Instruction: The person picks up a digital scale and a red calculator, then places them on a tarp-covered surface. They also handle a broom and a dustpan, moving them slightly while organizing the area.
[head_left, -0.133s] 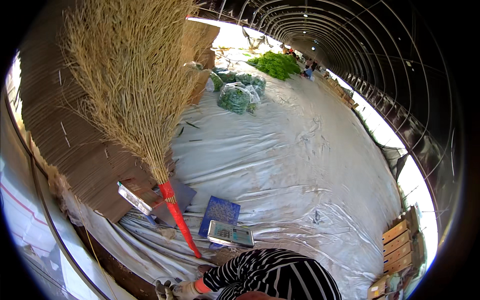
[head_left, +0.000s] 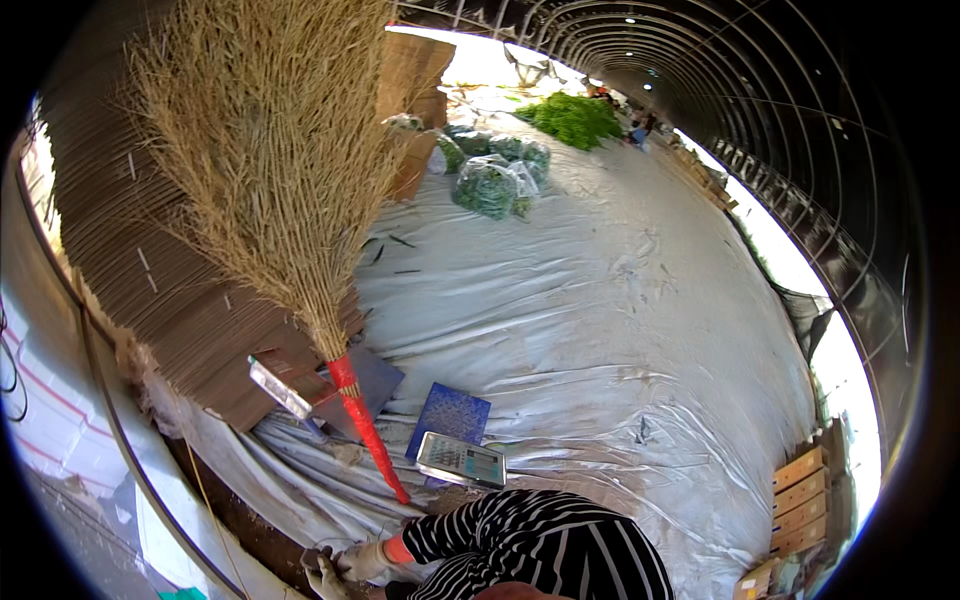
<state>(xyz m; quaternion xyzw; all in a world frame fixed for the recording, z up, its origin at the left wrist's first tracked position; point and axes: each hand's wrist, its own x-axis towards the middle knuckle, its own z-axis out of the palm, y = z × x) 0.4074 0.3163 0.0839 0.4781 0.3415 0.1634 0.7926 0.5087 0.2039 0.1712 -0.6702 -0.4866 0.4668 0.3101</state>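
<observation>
Both hands wear pale gloves and sit close together at the bottom edge, left of my striped sleeves. My right hand (head_left: 364, 562), below an orange-red cuff, reaches across to the left with its fingers bent inward. Beside it is my left hand (head_left: 322, 574), its dark-smudged glove fingers curled. Whatever lies between them is too small to make out. Above the hands is a large twig broom (head_left: 285, 190), bristles up, its red-wrapped handle pointing down toward them. Near the handle stand a scale with a keypad panel (head_left: 462, 460) and blue plate (head_left: 452, 412), and a second scale (head_left: 280, 386).
Flattened cardboard (head_left: 140, 270) is stacked at left behind the broom. Wrinkled white sheeting (head_left: 570, 300) covers the ground. Farther off are bags of greens (head_left: 487, 187), a green leafy heap (head_left: 570, 118) and distant people (head_left: 640, 130). Wooden crates (head_left: 800, 500) stand at lower right.
The whole view has shifted slightly, so the broom and scales appear farther right. Both gloved hands show a little higher in the picture and remain close together.
</observation>
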